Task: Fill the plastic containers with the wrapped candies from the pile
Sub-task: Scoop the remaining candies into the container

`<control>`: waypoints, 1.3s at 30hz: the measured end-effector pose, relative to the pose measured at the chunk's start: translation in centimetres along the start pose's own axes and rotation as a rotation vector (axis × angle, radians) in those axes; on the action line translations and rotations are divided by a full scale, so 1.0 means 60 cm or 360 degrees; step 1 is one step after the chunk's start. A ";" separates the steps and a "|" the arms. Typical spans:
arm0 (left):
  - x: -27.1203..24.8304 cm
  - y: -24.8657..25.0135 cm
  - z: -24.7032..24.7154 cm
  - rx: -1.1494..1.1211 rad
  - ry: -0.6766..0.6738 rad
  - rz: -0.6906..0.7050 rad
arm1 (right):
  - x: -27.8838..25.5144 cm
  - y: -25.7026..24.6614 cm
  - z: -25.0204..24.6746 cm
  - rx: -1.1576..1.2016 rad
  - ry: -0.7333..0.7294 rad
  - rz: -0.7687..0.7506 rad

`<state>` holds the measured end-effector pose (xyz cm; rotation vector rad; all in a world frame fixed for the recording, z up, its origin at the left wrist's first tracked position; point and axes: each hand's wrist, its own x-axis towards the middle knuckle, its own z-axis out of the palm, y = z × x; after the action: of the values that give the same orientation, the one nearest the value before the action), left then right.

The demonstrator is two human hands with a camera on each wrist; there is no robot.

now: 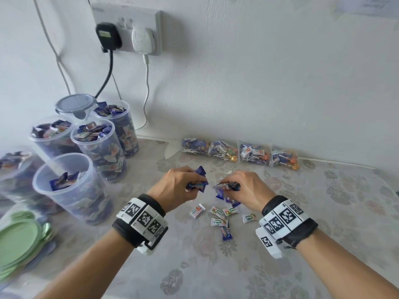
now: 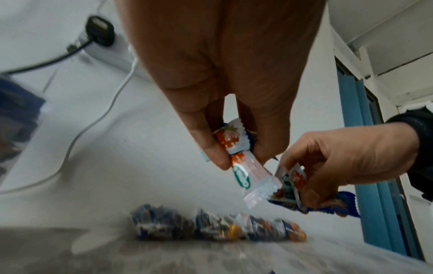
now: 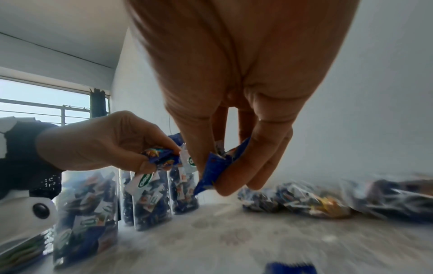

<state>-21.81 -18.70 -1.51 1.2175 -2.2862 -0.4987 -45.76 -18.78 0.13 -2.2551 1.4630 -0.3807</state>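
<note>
Your left hand [image 1: 172, 186] and right hand [image 1: 244, 188] each clenched a loose bunch of candies [image 1: 197, 184] above the pile [image 1: 220, 214] on the counter [image 1: 302, 234]. Overfull fists could have spilled wrappers short of the nearest container [image 1: 64, 180].

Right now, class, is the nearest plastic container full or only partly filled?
Partly filled: in the nearest container, the candies sit well below the rim.

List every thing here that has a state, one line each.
left hand: grips several wrapped candies.
right hand: grips several wrapped candies.
nearest container: open, partly filled.
three containers behind it: open, filled to the rim.
rear container: lidded.
green lids: stacked, off.
loose candies: lying on the table.
candy bags: lined along the wall.
</note>
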 end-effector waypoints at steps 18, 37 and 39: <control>-0.185 -0.087 -0.298 0.0374 0.0770 -0.0439 | 0.197 -0.294 0.013 0.0204 0.0044 -0.0673; -0.246 -0.140 -0.290 0.0315 0.0582 -0.0399 | 0.249 -0.389 0.038 0.0123 -0.0029 -0.0791; -0.254 -0.140 -0.287 0.0282 0.0654 -0.0394 | 0.250 -0.396 0.037 0.0122 -0.0033 -0.0798</control>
<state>1.02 -11.79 4.09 1.5393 -1.8719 -0.1120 -19.74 -23.57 9.79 -2.5337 0.8383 -0.5476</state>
